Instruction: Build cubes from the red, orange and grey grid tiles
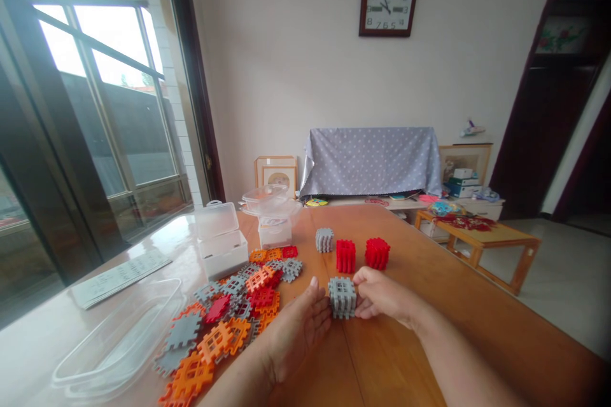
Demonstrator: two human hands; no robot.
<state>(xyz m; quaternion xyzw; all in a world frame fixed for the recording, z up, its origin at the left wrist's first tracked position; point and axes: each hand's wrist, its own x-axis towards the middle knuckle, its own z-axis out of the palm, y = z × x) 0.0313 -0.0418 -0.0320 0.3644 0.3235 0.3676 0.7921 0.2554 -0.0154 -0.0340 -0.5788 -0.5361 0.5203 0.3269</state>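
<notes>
A stack of grey interlocking plastic tiles (pixel 342 299) stands on the wooden table between my hands. My left hand (pixel 305 324) is at the stack's left side, with straight fingers and the palm turned towards it. Curled fingers of my right hand (pixel 382 296) press against the stack's right side. Just behind are a red tile stack (pixel 345 257), a second red tile stack (pixel 377 254) and a smaller grey tile stack (pixel 324 240). To the left of my left hand, loose orange tiles (pixel 216 342), grey tiles (pixel 184 331) and red tiles (pixel 218 309) lie in an overlapping pile.
Left of the pile lies a clear plastic tub (pixel 119 337). Farther back are an open plastic box (pixel 222 253), a smaller clear container (pixel 275 233) and a printed sheet (pixel 121 278). The table's right edge slants away, with a low wooden table (pixel 506 245) beyond.
</notes>
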